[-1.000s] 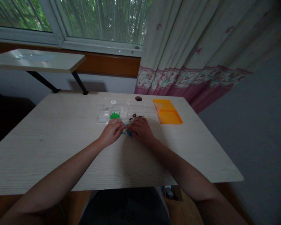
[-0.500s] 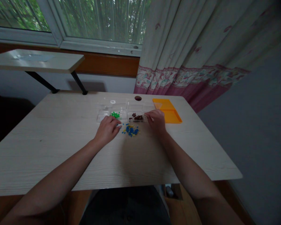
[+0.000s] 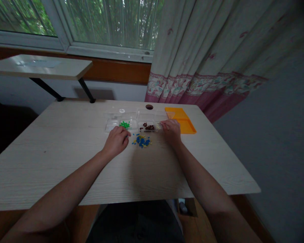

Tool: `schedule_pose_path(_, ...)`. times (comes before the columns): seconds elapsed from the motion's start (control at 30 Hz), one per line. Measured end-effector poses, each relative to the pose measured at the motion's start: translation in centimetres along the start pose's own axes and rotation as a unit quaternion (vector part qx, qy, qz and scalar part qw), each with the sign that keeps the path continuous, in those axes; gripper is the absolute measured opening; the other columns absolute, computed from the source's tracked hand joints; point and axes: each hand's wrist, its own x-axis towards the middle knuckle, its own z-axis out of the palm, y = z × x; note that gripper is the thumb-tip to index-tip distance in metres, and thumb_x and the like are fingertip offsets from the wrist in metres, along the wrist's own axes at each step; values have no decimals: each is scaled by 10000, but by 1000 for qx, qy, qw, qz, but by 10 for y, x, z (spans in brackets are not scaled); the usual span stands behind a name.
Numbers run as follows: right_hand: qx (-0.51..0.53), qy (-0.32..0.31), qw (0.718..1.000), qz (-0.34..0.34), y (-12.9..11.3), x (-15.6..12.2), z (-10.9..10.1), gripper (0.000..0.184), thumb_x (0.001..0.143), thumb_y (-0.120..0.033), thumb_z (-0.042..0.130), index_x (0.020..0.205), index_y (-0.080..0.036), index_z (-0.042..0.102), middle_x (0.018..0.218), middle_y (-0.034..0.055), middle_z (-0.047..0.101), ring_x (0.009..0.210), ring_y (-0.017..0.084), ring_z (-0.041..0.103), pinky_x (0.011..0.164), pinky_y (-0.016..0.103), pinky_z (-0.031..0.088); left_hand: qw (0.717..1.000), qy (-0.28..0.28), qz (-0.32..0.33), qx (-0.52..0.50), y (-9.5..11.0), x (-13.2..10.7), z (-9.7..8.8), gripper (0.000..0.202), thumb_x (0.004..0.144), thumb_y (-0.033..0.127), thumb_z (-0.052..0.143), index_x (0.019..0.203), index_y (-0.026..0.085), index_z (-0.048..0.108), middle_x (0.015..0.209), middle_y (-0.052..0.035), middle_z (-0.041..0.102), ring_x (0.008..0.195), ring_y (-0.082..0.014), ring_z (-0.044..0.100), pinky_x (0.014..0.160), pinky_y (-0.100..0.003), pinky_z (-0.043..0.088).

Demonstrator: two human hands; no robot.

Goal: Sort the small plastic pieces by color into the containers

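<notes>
Head view: the right hand (image 3: 171, 131) has moved off the blue-and-yellow pile (image 3: 142, 141), uncovering it, to the clear tray (image 3: 133, 125); fingers there and on the left hand (image 3: 115, 138) look curled, any pinch unclear.

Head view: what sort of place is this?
Probably a room in a home: a patterned curtain hangs by the window, and a wood-look desk with a raised shelf stands below.

From here I read: desk (image 3: 73, 135), matt wood-grain | divided box (image 3: 112, 126), clear glossy plastic | orange tray (image 3: 187, 126), smooth plastic | curtain (image 3: 187, 50), matt cloth
</notes>
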Motion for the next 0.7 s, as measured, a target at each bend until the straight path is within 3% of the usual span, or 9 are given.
schedule_pose_path(0.13, -1, 5, 1000, 6, 3, 0, 2, 265, 950, -340, 524, 887, -223, 753, 919, 61, 741, 929, 240, 587, 869, 377, 396, 1000, -4, 0, -3, 2, 0, -1, 184, 880, 188, 534, 976, 197, 691, 971, -94, 601, 964, -273, 531, 863, -437, 460)
schedule_pose_path(0.3, -18, -4, 1000, 11, 4, 0, 2, 267, 956, -334, 525, 910, -216, 760, 938, 70, 745, 939, 238, 588, 857, 373, 393, 1000, -13, 4, -1, 2, 1, -1, 156, 901, 305, 597, 965, 191, 682, 963, -93, 598, 947, -271, 527, 847, -427, 456)
schedule_pose_path(0.7, -45, -18, 999, 1, 0, -2, 1, 250, 941, -325, 542, 882, -215, 759, 932, 69, 740, 916, 231, 566, 834, 361, 373, 1000, -18, 13, 0, 4, 1, 3, 110, 933, 257, 565, 899, 181, 637, 938, -90, 590, 933, -262, 530, 849, -419, 465)
